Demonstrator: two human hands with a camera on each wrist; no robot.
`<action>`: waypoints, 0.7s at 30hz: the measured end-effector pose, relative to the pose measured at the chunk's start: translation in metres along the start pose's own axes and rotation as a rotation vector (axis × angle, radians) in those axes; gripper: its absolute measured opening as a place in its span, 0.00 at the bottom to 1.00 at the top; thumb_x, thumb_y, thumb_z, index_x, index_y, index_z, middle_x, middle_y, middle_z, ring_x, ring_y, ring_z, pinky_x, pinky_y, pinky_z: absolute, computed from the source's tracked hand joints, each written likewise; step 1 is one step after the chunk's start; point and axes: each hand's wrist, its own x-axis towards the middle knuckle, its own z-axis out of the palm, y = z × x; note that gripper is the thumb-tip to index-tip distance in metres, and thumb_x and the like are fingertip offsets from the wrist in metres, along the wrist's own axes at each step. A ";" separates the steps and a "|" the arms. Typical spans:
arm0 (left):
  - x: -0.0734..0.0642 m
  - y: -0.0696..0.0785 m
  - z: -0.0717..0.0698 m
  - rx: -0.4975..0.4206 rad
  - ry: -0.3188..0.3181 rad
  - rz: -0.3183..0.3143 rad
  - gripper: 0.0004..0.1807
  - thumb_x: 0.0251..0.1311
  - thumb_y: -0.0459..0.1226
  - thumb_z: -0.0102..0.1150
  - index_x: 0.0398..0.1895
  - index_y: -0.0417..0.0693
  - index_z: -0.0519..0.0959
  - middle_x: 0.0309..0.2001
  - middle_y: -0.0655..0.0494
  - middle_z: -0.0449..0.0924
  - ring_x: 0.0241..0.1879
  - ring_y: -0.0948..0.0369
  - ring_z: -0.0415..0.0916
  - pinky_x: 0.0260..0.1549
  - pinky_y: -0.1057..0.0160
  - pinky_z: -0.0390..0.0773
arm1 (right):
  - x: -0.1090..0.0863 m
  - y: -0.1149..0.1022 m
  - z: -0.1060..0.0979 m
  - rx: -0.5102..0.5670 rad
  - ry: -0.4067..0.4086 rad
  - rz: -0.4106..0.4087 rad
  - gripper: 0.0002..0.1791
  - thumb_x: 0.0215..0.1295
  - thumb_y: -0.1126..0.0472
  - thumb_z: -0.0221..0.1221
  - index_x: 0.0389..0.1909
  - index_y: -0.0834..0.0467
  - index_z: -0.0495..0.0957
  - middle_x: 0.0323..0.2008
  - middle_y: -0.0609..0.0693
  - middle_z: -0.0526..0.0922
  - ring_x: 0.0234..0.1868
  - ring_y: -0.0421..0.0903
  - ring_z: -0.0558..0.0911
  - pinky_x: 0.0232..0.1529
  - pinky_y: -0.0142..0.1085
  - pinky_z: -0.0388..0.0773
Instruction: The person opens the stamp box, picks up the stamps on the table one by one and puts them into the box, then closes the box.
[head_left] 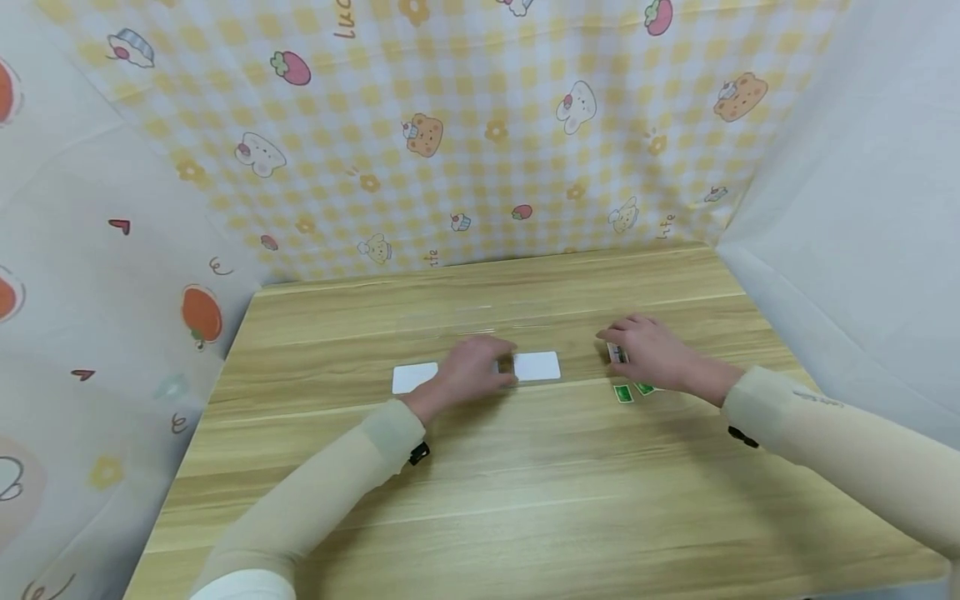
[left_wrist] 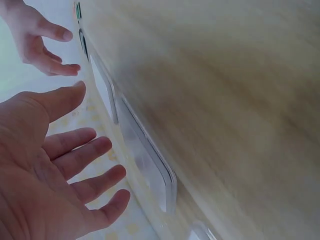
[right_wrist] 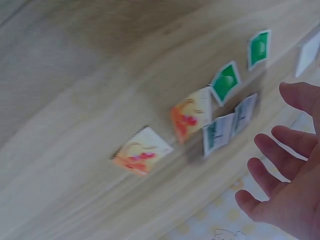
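A white card [head_left: 412,378] is seen just left of the left hand [head_left: 468,367], a second card [left_wrist: 147,162] partly hidden by it, a third card [head_left: 537,366] just right. Nothing is gripped; its fingers are loosely spread. Green stamps [right_wrist: 225,82], grey stamps [right_wrist: 219,134] and orange stamps [right_wrist: 142,151] are scattered under and beside the right hand [head_left: 652,354], likewise spread, nothing held.

"Life" on the yellow checked cloth [head_left: 495,167], "Luc" cut off at its top, lettering [head_left: 817,399] on the right sleeve [head_left: 855,446] too blurred to read
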 end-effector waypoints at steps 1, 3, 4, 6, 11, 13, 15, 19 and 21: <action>0.001 0.002 0.001 0.011 -0.002 -0.002 0.30 0.61 0.50 0.70 0.63 0.47 0.79 0.58 0.56 0.81 0.61 0.55 0.75 0.59 0.54 0.73 | -0.002 0.002 0.002 0.000 0.000 0.010 0.31 0.59 0.53 0.72 0.61 0.63 0.78 0.55 0.62 0.80 0.60 0.65 0.75 0.57 0.66 0.69; 0.003 0.005 0.002 0.019 -0.007 -0.008 0.30 0.60 0.50 0.70 0.63 0.48 0.79 0.57 0.57 0.82 0.59 0.57 0.75 0.58 0.55 0.74 | -0.005 0.007 0.006 -0.001 0.002 0.032 0.32 0.59 0.53 0.72 0.61 0.63 0.78 0.56 0.63 0.80 0.60 0.66 0.74 0.56 0.67 0.68; 0.003 0.006 0.003 0.025 -0.008 -0.014 0.30 0.60 0.51 0.70 0.63 0.48 0.79 0.57 0.57 0.82 0.59 0.57 0.75 0.57 0.56 0.74 | -0.006 0.009 0.007 0.000 0.003 0.046 0.32 0.59 0.52 0.72 0.61 0.63 0.78 0.56 0.63 0.80 0.61 0.66 0.73 0.56 0.67 0.68; 0.004 0.009 0.005 0.029 -0.013 -0.025 0.30 0.60 0.50 0.71 0.63 0.49 0.79 0.57 0.57 0.82 0.58 0.58 0.75 0.56 0.56 0.74 | -0.008 0.014 0.011 0.000 0.006 0.071 0.32 0.59 0.52 0.72 0.61 0.63 0.78 0.57 0.63 0.79 0.62 0.66 0.73 0.56 0.67 0.68; 0.007 0.012 0.009 0.027 -0.016 -0.045 0.31 0.59 0.49 0.72 0.63 0.48 0.78 0.58 0.56 0.81 0.56 0.58 0.76 0.52 0.55 0.76 | -0.009 0.019 0.014 -0.015 0.022 0.108 0.31 0.61 0.50 0.70 0.61 0.62 0.79 0.56 0.63 0.79 0.61 0.66 0.72 0.55 0.68 0.68; 0.009 0.011 0.011 0.037 -0.016 -0.052 0.31 0.58 0.50 0.72 0.63 0.48 0.78 0.57 0.57 0.82 0.54 0.58 0.76 0.49 0.55 0.77 | -0.009 0.018 0.014 -0.022 0.027 0.114 0.30 0.62 0.50 0.70 0.60 0.61 0.79 0.56 0.62 0.80 0.60 0.66 0.73 0.54 0.68 0.68; 0.010 0.011 0.012 0.047 -0.020 -0.061 0.31 0.58 0.50 0.72 0.63 0.49 0.78 0.57 0.57 0.81 0.54 0.58 0.76 0.47 0.55 0.77 | -0.008 0.018 0.015 -0.031 0.027 0.116 0.28 0.62 0.50 0.70 0.59 0.61 0.80 0.54 0.62 0.80 0.59 0.66 0.73 0.53 0.68 0.69; 0.011 0.011 0.012 0.058 -0.035 -0.074 0.32 0.59 0.51 0.72 0.63 0.49 0.78 0.57 0.57 0.81 0.55 0.57 0.75 0.46 0.53 0.77 | -0.007 0.018 0.016 -0.032 0.024 0.116 0.26 0.60 0.50 0.71 0.56 0.58 0.82 0.51 0.59 0.81 0.57 0.65 0.75 0.51 0.67 0.70; 0.011 0.011 0.012 0.064 -0.045 -0.079 0.33 0.59 0.52 0.71 0.64 0.49 0.77 0.59 0.56 0.80 0.57 0.56 0.74 0.48 0.51 0.76 | -0.006 0.019 0.017 -0.033 0.019 0.121 0.25 0.60 0.50 0.72 0.56 0.57 0.82 0.50 0.58 0.81 0.56 0.64 0.75 0.51 0.66 0.70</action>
